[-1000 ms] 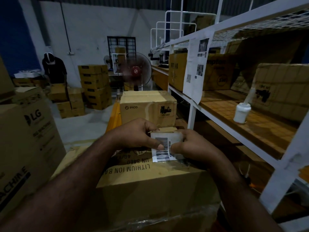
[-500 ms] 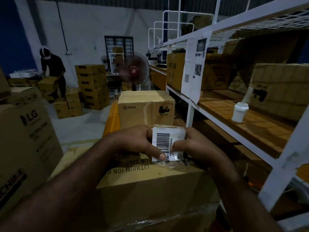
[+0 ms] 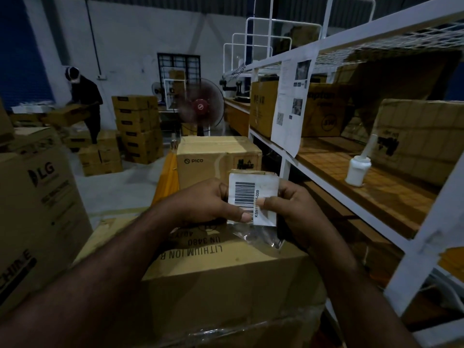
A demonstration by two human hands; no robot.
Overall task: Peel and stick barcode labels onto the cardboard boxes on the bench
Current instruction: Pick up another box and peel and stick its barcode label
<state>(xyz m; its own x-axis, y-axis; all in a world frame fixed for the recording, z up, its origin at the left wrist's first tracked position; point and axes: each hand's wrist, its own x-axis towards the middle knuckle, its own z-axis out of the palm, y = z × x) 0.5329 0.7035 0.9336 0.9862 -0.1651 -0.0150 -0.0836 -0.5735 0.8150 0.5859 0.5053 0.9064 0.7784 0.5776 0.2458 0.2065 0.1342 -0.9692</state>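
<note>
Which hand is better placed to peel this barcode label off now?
Probably the left hand: its thumb tip sits at the lower edge of the barcode label, where a corner could be lifted. The right hand grips the label's right side, so it looks better suited to holding it steady.

Single view: wide-angle cam worn on head, aimed fwd & down. Left hand (image 3: 208,204), right hand (image 3: 298,209) & barcode label (image 3: 251,187) are framed close, centre; rack (image 3: 283,169) is seen at right.
</note>
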